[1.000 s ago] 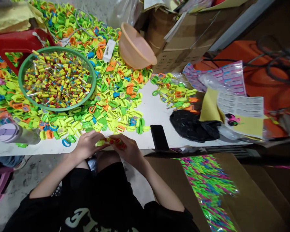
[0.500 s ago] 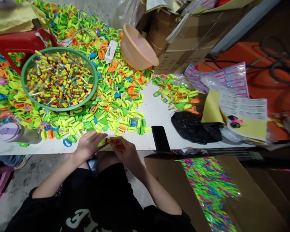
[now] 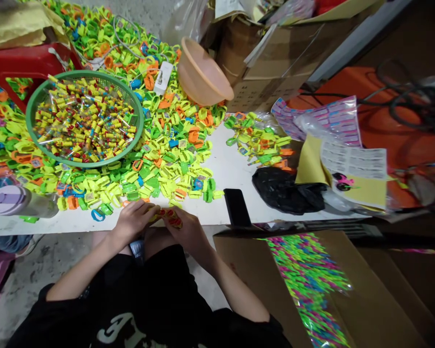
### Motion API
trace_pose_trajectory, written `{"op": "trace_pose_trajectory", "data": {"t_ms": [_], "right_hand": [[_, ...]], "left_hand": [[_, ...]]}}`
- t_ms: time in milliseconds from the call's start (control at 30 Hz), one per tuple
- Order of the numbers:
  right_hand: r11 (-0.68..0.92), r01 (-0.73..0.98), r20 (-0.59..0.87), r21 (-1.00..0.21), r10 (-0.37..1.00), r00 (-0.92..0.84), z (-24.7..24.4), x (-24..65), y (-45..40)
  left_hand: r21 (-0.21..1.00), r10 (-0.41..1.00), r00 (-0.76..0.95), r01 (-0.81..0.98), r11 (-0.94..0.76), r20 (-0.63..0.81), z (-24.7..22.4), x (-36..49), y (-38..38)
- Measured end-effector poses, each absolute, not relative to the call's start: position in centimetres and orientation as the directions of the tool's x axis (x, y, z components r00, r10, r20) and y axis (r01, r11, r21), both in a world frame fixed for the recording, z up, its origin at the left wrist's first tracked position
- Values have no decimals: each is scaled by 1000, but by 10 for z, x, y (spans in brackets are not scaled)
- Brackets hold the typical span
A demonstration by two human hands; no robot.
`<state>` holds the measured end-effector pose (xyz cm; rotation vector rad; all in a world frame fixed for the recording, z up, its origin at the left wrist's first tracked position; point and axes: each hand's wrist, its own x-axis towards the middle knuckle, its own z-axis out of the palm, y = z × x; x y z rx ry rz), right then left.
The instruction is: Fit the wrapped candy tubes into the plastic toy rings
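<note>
My left hand (image 3: 135, 221) is closed at the table's front edge, pinching a small yellow piece that its fingers mostly hide. Its fingertips meet those of my right hand (image 3: 189, 234), which is curled around several red-and-yellow wrapped tubes (image 3: 174, 221). Just beyond both hands spreads a heap of plastic toy watches (image 3: 159, 181) in neon yellow, green, orange and blue. A green basket (image 3: 140, 126) full of small yellow-and-red tubes (image 3: 90, 121) stands on the heap to the left.
A phone (image 3: 237, 208) lies at the front edge, beside a black plastic bag (image 3: 290, 191). A peach bowl (image 3: 203, 72) leans by a cardboard box (image 3: 268, 77). A lidded cup (image 3: 21, 202) lies left. Below right, an open carton (image 3: 250, 270) holds bright thin sticks (image 3: 308, 270).
The view has shifted slightly, so the table things sit a little further left. My left fingers have closed further over the yellow piece; my right hand keeps its hold on the tubes.
</note>
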<state>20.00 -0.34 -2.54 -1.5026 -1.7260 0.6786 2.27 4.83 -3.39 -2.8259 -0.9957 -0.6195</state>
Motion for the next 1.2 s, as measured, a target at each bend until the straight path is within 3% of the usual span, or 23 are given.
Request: {"op": "trace_pose_trajectory", "data": {"t_ms": [533, 833, 967, 1200], "right_hand": [[108, 522, 121, -846, 993, -11, -44, 193, -9], [110, 566, 97, -817, 994, -53, -42, 191, -13], [151, 603, 54, -784, 983, -175, -31, 197, -13], [173, 645, -49, -744, 949, -312, -33, 207, -14]], "left_hand": [[198, 637, 680, 612, -766, 363, -43, 16, 45], [157, 575, 741, 558, -815, 347, -51, 10, 42], [111, 514, 780, 511, -852, 356, -51, 12, 40], [294, 576, 786, 509, -809, 224, -68, 17, 33]]}}
